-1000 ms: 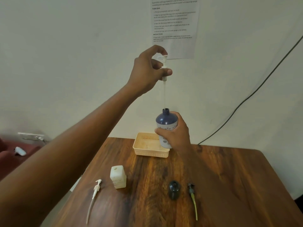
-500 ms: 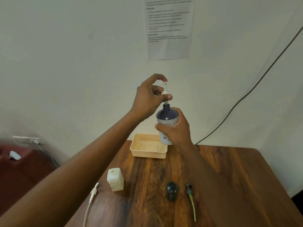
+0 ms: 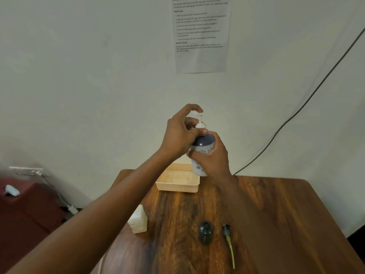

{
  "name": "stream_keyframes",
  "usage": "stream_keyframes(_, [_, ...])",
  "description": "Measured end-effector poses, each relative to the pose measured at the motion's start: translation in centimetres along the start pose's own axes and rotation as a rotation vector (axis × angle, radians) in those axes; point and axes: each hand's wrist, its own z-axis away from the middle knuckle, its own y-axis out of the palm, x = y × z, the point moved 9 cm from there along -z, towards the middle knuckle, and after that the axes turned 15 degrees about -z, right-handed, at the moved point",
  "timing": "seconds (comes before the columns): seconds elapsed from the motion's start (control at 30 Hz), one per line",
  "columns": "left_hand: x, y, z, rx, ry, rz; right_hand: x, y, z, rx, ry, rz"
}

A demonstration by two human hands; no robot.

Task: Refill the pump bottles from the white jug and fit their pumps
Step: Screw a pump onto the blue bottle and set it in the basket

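Item 1: dark blue, white-bodied round plastic pump bottle w/ grey dots [image 3: 203,149]. Held upright in the air above far part of table, in front of wall, just right of and above basket. Lower body hidden by palm.

Item 2: white plastic pump head w/ collar [image 3: 200,123]. Seated at bottle mouth, stem upright; whether threaded tight cannot be told.

Item 3: left hand [image 3: 182,133]. Clenched around pump collar from left, thumb across front, index finger curled over pump top.

Item 4: right hand [image 3: 212,159]. Wrapped around bottle body from right and near side, fingers grasping firmly.

Item 5: cream perforated rectangular plastic basket [image 3: 178,179]. At far edge of table, centre-left, partly behind left forearm.

Item 6: small white squarish plastic jug [image 3: 138,220]. Standing upright, near-left on table, left edge cut by forearm.

Item 7: small dark round-shouldered bottle, open mouth [image 3: 205,232]. Near-centre on table, right of jug, well apart from it. Blurred; upright or lying cannot be told.

Item 8: dark pump head w/ yellow-green dip tube [image 3: 229,244]. Lying flat just right of dark bottle, not touching, tube pointing toward near edge.

Item 9: brown wooden table w/ rounded corners [image 3: 276,214]. Bearing items 5–8.

Misc.: printed paper sheet [image 3: 201,34] on wall, far centre; text too small to read reliably. Black cable [image 3: 308,99] running diagonally down wall at right.
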Motion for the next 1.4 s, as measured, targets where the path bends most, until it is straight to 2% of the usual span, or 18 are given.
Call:
stream_keyframes(0.17, [0.1,-0.1,-0.2,0.026,0.012,0.019,0.3,-0.1,0.1,-0.018,-0.011,-0.012])
stream_keyframes(0.33, [-0.4,-1.2,-0.3,-0.121,0.002,-0.006,1.1,0.1,-0.1,-0.031,-0.025,-0.005])
stream_keyframes(0.4, [-0.5,-1.0,-0.5,-0.122,-0.008,0.015,0.8,0.4,-0.3,-0.027,-0.015,0.007])
stream_keyframes(0.53, [-0.2,-0.9,-1.0,-0.014,-0.027,0.107,0.6,0.2,-0.3,-0.018,-0.013,0.008])
stream_keyframes(0.7, [-0.6,-0.4,-1.4,0.217,0.001,0.237,1.2,-0.3,0.0,-0.015,-0.019,-0.087])
stream_keyframes(0.83, [-0.7,-0.1,-1.8,0.341,0.028,0.24,1.3,-0.4,0.0,-0.018,-0.026,-0.1])
stream_keyframes(0.9, [-0.8,0.0,-1.8,0.313,0.03,0.2,1.6,-0.4,-0.1,-0.018,-0.028,-0.07])
stream_keyframes(1.03, [-0.7,-0.4,-1.7,0.084,0.019,0.091,2.4,-0.4,-0.3,-0.022,-0.034,-0.047])
stream_keyframes(1.1, [-0.6,-0.5,-1.9,0.077,0.02,0.134,2.5,-0.4,-0.4,-0.022,-0.039,-0.059])
stream_keyframes(1.17, [-0.5,-0.4,-2.3,0.162,0.023,0.198,2.4,-0.5,-0.5,-0.013,-0.028,-0.08])
stream_keyframes(1.3, [-0.8,0.3,-2.3,0.427,0.031,0.323,2.4,-0.4,-0.5,0.012,-0.022,-0.133])
stream_keyframes(1.4, [-0.9,0.2,-2.2,0.494,0.029,0.379,2.6,-0.3,-0.5,0.013,-0.027,-0.137])
